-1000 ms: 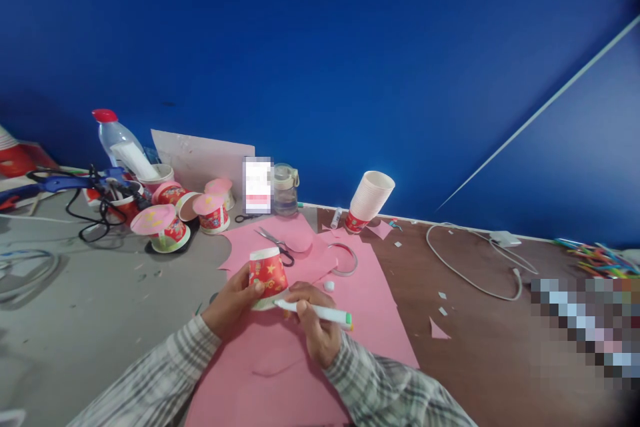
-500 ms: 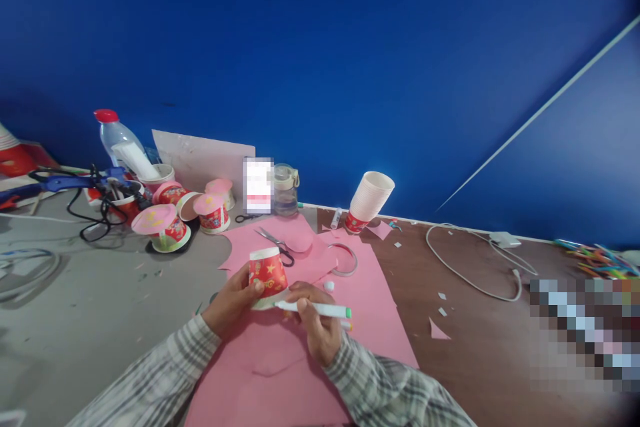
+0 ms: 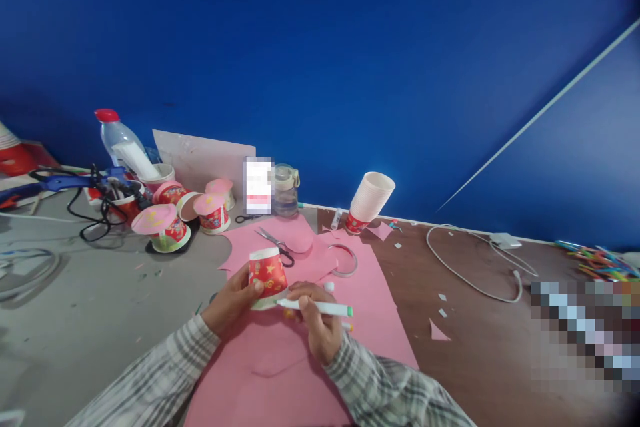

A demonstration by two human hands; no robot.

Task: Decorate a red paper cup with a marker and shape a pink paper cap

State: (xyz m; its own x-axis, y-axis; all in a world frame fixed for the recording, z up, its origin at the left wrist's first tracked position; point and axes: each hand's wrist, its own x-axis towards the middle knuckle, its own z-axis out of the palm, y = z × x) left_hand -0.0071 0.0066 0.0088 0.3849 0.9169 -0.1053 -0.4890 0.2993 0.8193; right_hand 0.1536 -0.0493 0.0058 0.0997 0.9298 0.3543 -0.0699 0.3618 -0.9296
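Note:
My left hand (image 3: pixel 233 300) is closed around a red paper cup (image 3: pixel 269 273) with gold stars, its white edge facing away from me. A pale green patch shows on the cup's near end. Pinched in my right hand (image 3: pixel 320 327) is a white marker (image 3: pixel 325 308) with a green end, its tip at that pale green patch. Another marker with a yellow end (image 3: pixel 347 327) lies partly hidden under the right hand. Both hands are over pink paper (image 3: pixel 280 360). Just beyond the cup lie scissors (image 3: pixel 277 243) with dark handles.
A leaning stack of paper cups (image 3: pixel 369 203) stands at the back. A roll of tape (image 3: pixel 344 260) rests on the pink paper. Decorated cups (image 3: pixel 213 213), a water bottle (image 3: pixel 286 190) and a blue tool with a black cord (image 3: pixel 95 180) are to the left. A white cable (image 3: pixel 470 287) lies right.
The marker's tip has shifted slightly right along the cup's near end, with my right hand moving a little. My left hand and the cup stay almost in place.

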